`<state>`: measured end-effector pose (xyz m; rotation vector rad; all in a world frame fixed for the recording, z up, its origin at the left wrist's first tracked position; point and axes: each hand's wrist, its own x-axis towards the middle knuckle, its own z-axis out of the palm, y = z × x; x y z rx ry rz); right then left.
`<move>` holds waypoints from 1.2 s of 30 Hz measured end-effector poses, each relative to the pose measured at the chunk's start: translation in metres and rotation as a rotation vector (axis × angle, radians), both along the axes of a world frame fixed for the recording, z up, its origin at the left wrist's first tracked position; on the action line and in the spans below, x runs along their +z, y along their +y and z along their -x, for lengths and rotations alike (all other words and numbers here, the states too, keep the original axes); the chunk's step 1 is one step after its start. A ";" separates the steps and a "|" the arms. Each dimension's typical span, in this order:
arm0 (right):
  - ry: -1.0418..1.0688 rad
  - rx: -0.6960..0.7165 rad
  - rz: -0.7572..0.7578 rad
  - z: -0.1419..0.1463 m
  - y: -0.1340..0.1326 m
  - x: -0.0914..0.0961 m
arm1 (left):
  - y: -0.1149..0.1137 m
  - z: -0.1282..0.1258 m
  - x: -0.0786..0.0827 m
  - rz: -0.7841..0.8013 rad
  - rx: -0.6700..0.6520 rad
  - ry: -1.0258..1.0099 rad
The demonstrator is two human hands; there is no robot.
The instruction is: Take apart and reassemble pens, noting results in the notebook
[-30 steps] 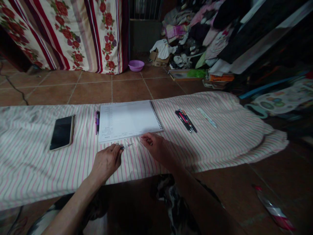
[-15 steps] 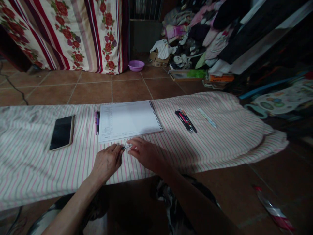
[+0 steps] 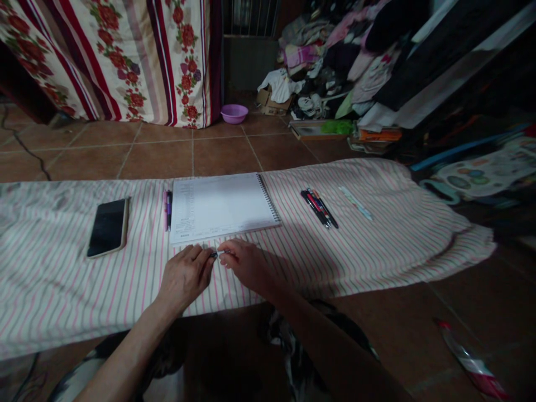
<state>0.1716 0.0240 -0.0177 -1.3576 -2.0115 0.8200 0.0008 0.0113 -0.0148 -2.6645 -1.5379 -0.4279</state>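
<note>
My left hand (image 3: 185,276) and my right hand (image 3: 246,262) meet just below the open spiral notebook (image 3: 221,205) on a pink-striped cloth (image 3: 377,234). Between their fingertips is a small pen (image 3: 218,254). The left fingers pinch its dark end and the right fingers pinch its pale end. Both hands rest low on the cloth with fingers curled.
A dark phone (image 3: 107,226) lies left of the notebook, with two pens (image 3: 168,209) along the notebook's left edge. Several pens (image 3: 319,207) and a pale strip (image 3: 355,201) lie to the right. A purple bowl (image 3: 233,113) and piled clothes (image 3: 335,61) are beyond on the tiled floor.
My right hand slid left from the notebook's lower right corner to meet my left hand and closed on the pen's pale end. The left hand stayed put.
</note>
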 end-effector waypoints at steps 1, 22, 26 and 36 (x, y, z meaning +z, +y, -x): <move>0.008 -0.009 0.005 0.000 0.000 -0.001 | 0.000 0.000 0.000 -0.001 -0.003 -0.013; 0.091 -0.173 0.207 0.002 0.002 0.010 | -0.022 -0.027 0.000 0.980 0.402 -1.484; 0.109 -0.160 0.192 0.004 0.001 0.008 | -0.012 -0.021 0.007 1.054 0.667 -1.807; 0.132 -0.121 0.172 0.008 0.003 -0.002 | -0.004 -0.017 0.011 1.109 0.712 -1.903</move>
